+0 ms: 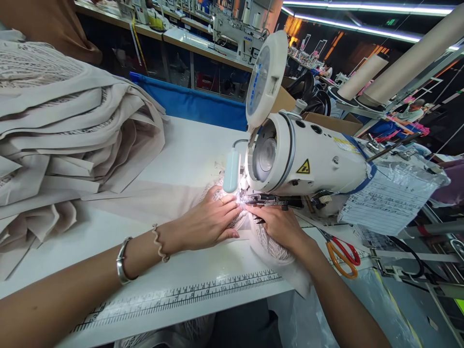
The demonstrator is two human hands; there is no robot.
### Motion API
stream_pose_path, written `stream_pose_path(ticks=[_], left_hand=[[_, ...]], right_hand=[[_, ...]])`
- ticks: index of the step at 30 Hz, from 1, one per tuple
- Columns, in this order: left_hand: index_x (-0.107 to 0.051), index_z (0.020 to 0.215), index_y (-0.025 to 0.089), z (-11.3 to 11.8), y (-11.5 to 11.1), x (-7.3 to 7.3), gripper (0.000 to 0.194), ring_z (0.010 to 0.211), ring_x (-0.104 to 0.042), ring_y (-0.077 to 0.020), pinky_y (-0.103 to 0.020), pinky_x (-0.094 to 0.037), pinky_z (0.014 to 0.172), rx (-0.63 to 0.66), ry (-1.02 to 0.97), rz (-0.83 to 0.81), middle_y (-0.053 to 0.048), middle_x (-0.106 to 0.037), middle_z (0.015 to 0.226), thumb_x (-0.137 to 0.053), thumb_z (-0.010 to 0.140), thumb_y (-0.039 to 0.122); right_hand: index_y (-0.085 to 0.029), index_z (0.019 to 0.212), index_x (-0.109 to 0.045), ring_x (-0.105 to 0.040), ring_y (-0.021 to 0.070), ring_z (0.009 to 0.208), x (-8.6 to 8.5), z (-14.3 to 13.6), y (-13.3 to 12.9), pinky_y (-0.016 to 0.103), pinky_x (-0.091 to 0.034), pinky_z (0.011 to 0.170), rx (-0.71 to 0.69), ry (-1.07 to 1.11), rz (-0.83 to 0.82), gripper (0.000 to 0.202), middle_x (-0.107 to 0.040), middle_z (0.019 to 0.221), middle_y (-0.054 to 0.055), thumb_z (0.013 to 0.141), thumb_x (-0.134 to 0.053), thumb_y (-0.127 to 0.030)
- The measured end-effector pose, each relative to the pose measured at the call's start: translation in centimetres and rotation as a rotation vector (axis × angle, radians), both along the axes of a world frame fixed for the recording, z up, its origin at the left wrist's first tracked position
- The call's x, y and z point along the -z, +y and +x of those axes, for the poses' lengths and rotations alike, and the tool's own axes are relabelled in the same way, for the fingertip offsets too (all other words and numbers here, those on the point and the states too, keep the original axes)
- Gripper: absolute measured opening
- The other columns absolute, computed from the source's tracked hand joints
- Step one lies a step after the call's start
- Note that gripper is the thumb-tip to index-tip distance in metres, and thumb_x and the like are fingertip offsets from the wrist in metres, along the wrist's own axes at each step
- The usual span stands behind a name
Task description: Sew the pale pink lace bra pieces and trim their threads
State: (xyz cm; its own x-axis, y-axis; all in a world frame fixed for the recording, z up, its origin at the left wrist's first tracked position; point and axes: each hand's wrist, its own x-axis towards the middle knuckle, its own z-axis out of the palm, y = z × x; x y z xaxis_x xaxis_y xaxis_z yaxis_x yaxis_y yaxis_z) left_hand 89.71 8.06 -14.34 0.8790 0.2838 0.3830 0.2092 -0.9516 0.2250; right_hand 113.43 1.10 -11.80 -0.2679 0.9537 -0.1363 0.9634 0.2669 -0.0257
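Note:
Under the head of a white sewing machine [319, 152] lies pale pink lace fabric [270, 241], lit by a small lamp [231, 171]. My left hand [208, 217] rests flat on the fabric left of the needle area, fingers extended and slightly apart. My right hand [281, 224] lies on the gathered lace to the right, its index finger pointing toward the presser area; its other fingers are partly hidden beneath the hand and machine parts. Both hands' fingertips are close to each other near the needle, which is too small to make out.
A large pile of pale fabric [79, 125] covers the table's left side. Orange and red scissors [342, 256] lie right of my right hand. A ruler strip [181, 297] runs along the front edge. Thread cones [362, 77] stand at the back right; people sit farther off.

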Motion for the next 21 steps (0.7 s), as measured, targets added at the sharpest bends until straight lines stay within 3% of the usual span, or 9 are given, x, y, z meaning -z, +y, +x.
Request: stream_pose_path(ticks=[3, 8, 10, 14, 21], left_hand=[[-0.059, 0.121, 0.019, 0.0, 0.2, -0.1, 0.047, 0.102, -0.057, -0.0276, -0.054, -0.026, 0.103, -0.019, 0.058, 0.047, -0.011, -0.066, 0.105, -0.027, 0.105, 0.05], [-0.06, 0.116, 0.016, 0.3, -0.2, 0.3, 0.043, 0.113, -0.053, -0.0312, -0.055, -0.025, 0.105, -0.055, 0.062, 0.089, -0.014, -0.064, 0.114, -0.033, 0.104, 0.048], [-0.06, 0.115, 0.015, 0.4, -0.5, 0.5, 0.041, 0.117, -0.052, -0.0313, -0.054, -0.024, 0.106, -0.042, 0.035, 0.069, -0.014, -0.064, 0.116, -0.035, 0.104, 0.045], [-0.06, 0.115, 0.018, 0.3, -0.5, 0.5, 0.036, 0.107, -0.057, -0.028, -0.052, -0.027, 0.105, -0.003, -0.001, 0.003, -0.011, -0.066, 0.108, -0.036, 0.104, 0.043], [-0.06, 0.114, 0.021, 0.1, 0.3, 0.5, 0.034, 0.111, -0.056, -0.0289, -0.06, -0.022, 0.108, -0.035, 0.024, 0.047, -0.01, -0.066, 0.108, -0.037, 0.104, 0.043]], right_hand=[[-0.034, 0.137, -0.058, -0.065, 0.0197, 0.102, 0.3, 0.1, 0.0, 0.027, -0.043, 0.076, -0.004, 0.012, 0.044, 0.068, -0.073, 0.118, -0.001, 0.081, -0.039, -0.001], [-0.023, 0.121, -0.068, -0.064, 0.0187, 0.074, 1.3, 0.9, -1.1, 0.027, -0.039, 0.065, 0.022, -0.052, 0.157, 0.051, -0.075, 0.084, 0.003, 0.079, -0.046, -0.004], [-0.025, 0.119, -0.07, -0.062, 0.0159, 0.073, 1.6, 1.3, -1.4, 0.026, -0.039, 0.067, -0.07, 0.001, 0.199, 0.054, -0.073, 0.081, 0.001, 0.078, -0.044, -0.001], [-0.031, 0.119, -0.072, -0.055, 0.0129, 0.065, 1.8, 1.8, -1.6, 0.024, -0.036, 0.064, -0.203, 0.054, 0.255, 0.058, -0.064, 0.068, -0.002, 0.08, -0.043, 0.0], [-0.036, 0.123, -0.07, -0.054, 0.0125, 0.066, 1.7, 1.3, -0.6, 0.026, -0.03, 0.058, -0.14, -0.013, 0.253, 0.064, -0.066, 0.072, -0.002, 0.077, -0.044, 0.001]])
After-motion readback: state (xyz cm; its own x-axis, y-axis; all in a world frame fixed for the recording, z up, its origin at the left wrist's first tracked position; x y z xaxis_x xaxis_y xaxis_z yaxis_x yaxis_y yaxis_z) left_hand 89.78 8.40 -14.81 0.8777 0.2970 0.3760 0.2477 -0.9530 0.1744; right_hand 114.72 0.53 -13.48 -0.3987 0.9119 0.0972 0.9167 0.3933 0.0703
